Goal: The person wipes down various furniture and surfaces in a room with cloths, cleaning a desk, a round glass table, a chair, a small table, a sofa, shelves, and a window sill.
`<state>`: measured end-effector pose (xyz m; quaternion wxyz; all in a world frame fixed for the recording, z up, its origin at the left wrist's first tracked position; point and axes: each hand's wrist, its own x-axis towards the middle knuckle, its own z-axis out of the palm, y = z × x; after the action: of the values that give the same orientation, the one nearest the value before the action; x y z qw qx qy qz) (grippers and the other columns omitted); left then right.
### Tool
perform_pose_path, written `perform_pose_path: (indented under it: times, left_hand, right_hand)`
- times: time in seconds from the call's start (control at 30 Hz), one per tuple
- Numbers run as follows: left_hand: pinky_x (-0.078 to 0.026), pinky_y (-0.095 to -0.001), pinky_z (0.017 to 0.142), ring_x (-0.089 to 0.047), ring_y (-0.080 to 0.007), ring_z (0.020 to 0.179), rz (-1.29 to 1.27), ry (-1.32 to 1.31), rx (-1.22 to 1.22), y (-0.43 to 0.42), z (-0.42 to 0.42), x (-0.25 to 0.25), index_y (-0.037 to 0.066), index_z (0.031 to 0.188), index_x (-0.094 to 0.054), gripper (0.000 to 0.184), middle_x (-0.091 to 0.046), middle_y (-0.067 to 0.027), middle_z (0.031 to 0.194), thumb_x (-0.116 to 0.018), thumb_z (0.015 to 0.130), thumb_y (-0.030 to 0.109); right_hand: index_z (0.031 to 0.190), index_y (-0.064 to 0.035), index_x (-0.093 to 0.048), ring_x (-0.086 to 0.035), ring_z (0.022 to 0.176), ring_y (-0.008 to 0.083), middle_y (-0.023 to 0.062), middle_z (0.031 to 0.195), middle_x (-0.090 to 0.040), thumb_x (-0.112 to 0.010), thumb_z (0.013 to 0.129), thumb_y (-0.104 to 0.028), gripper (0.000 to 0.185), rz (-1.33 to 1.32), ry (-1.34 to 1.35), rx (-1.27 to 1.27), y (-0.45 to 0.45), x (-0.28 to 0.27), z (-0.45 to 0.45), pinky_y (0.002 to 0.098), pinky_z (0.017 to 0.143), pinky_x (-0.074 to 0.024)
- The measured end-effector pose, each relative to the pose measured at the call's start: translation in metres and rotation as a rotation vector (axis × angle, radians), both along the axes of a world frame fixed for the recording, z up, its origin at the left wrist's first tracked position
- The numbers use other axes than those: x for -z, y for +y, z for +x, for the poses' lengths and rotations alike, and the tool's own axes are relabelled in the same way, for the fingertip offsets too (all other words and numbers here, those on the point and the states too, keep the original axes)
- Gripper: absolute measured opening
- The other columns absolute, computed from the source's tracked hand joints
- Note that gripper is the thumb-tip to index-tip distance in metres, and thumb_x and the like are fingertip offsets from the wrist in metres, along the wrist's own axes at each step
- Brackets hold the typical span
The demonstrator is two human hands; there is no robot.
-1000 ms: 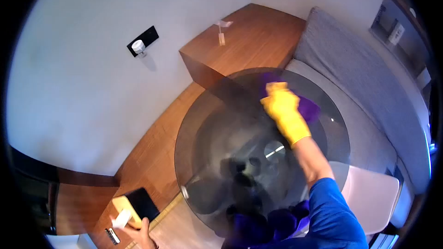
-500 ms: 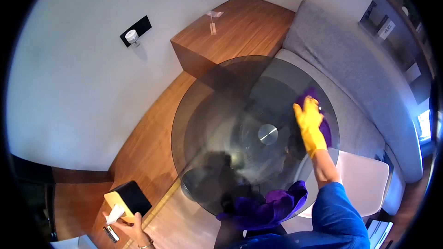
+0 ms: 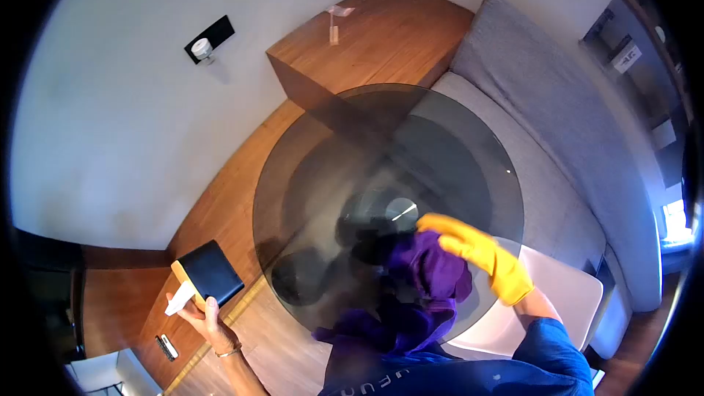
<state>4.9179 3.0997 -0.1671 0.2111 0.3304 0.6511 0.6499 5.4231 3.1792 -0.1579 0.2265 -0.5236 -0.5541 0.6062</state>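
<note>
My bare left hand (image 3: 210, 321) grips a tissue box (image 3: 213, 274) with a black side and a yellow edge, at lower left. A white tissue (image 3: 180, 298) sticks out of it by my fingers. My right hand (image 3: 480, 251), in a yellow rubber glove, has hold of a bunched purple cloth (image 3: 429, 264) on the round dark glass table (image 3: 455, 147). Its fingertips are partly hidden against the cloth. More purple fabric (image 3: 389, 330) lies at the table's near edge, close to my body; I cannot tell whether it is the same cloth.
A grey sofa (image 3: 546, 103) curves along the right. At the near right stands a pale chair (image 3: 561, 290), partly under the glass. A wooden block (image 3: 374, 26) and bench run along the wall. Small black and white items (image 3: 166, 347) lie at lower left.
My right hand has drawn the purple cloth from the table's right side toward its near middle. My left hand and the tissue box have shifted slightly up.
</note>
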Motion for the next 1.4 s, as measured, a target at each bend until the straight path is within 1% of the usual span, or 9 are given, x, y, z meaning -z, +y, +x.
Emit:
perform_pose_path:
  times: [0.03,0.23,0.3,0.5,0.7,0.87,1.03,1.23,1.4]
  left_hand:
    - [-0.019,-0.0405,0.118,-0.031,-0.0268,0.140,0.001,-0.131,0.010,0.003,0.007,-0.011,0.011,0.157,-0.012,0.102,-0.030,-0.0139,0.154,-0.077,0.079,0.016]
    - [-0.019,-0.0404,0.118,-0.031,-0.0281,0.140,-0.110,-0.047,-0.054,-0.001,0.000,-0.002,0.011,0.156,-0.016,0.102,-0.030,-0.0154,0.153,-0.079,0.076,0.016]
    - [-0.026,-0.0369,0.114,-0.034,-0.0254,0.138,-0.120,0.003,-0.053,-0.006,-0.006,0.004,0.011,0.157,-0.013,0.097,-0.032,-0.0150,0.153,-0.074,0.080,0.015]
    - [-0.021,-0.0401,0.117,-0.031,-0.0261,0.141,-0.178,0.102,-0.177,-0.024,-0.005,-0.020,0.011,0.157,-0.015,0.096,-0.030,-0.0132,0.155,-0.071,0.079,0.012]
    - [-0.031,-0.0421,0.113,-0.042,-0.0278,0.131,-0.265,-0.052,-0.229,-0.042,0.009,-0.031,0.005,0.154,-0.016,0.092,-0.039,-0.0170,0.147,-0.069,0.079,-0.005]
    - [-0.024,-0.0404,0.116,-0.031,-0.0285,0.140,-0.342,0.163,-0.136,-0.026,0.016,-0.049,0.004,0.156,-0.006,0.106,-0.029,-0.0180,0.154,-0.077,0.078,0.007]
    - [-0.024,-0.0417,0.117,-0.030,-0.0286,0.142,-0.366,0.219,-0.167,-0.044,0.001,-0.054,0.002,0.155,-0.010,0.112,-0.026,-0.0179,0.156,-0.084,0.070,0.004]
    - [-0.019,-0.0411,0.118,-0.030,-0.0264,0.140,-0.240,0.174,-0.102,-0.042,-0.005,-0.036,0.009,0.157,-0.013,0.105,-0.029,-0.0128,0.155,-0.073,0.071,0.002]
    - [-0.020,-0.0381,0.117,-0.031,-0.0271,0.138,-0.137,0.415,0.121,0.028,0.024,-0.011,0.007,0.157,-0.013,0.119,-0.031,-0.0120,0.152,-0.086,0.063,0.016]
  right_hand:
    - [0.147,-0.0119,-0.044,-0.045,0.135,0.0227,0.0152,0.144,-0.050,-0.066,0.091,-0.029,0.062,-0.075,-0.267,0.143,0.004,-0.013,0.019,0.0344,0.109,-0.0384]
    - [0.152,-0.0165,-0.033,-0.027,0.144,0.0438,0.0214,0.154,-0.033,-0.091,0.056,-0.042,0.115,0.493,-0.717,0.161,-0.010,0.015,-0.007,0.0562,0.115,-0.0246]
    - [0.143,-0.0167,-0.047,-0.031,0.139,0.0481,0.0220,0.151,-0.036,-0.086,0.058,-0.048,0.099,0.496,-1.054,-0.010,0.011,0.052,-0.035,0.0738,0.105,-0.0216]
    - [0.121,-0.0101,-0.058,-0.055,0.107,0.0432,0.0209,0.125,-0.053,-0.068,0.072,-0.022,0.051,0.868,-1.304,0.674,0.256,0.144,0.017,0.0538,0.091,-0.0458]
    - [0.094,-0.0108,-0.069,-0.062,0.087,0.0342,0.0165,0.096,-0.063,-0.071,0.069,-0.026,0.029,1.092,-0.844,-0.072,0.328,0.106,-0.211,0.0474,0.073,-0.0495]
    - [0.097,-0.0097,-0.065,-0.057,0.097,0.0284,0.0091,0.105,-0.059,-0.057,0.079,-0.016,0.021,1.293,-0.450,-0.796,0.099,0.078,-0.292,0.0408,0.083,-0.0458]
    - [0.120,-0.0157,-0.064,-0.053,0.124,0.0321,0.0111,0.132,-0.058,-0.058,0.084,-0.027,0.039,1.030,-0.445,-0.754,0.020,0.074,-0.084,0.0445,0.106,-0.0412]
    - [0.124,-0.0011,-0.062,-0.048,0.128,0.0419,0.0209,0.136,-0.055,-0.065,0.084,-0.016,0.043,0.864,-1.242,0.538,0.175,0.157,0.054,0.0473,0.109,-0.0366]
    - [0.102,-0.0119,-0.065,-0.060,0.099,0.0329,0.0127,0.105,-0.063,-0.060,0.079,-0.016,0.024,1.268,-0.622,-0.169,0.150,0.092,-0.148,0.0450,0.085,-0.0483]
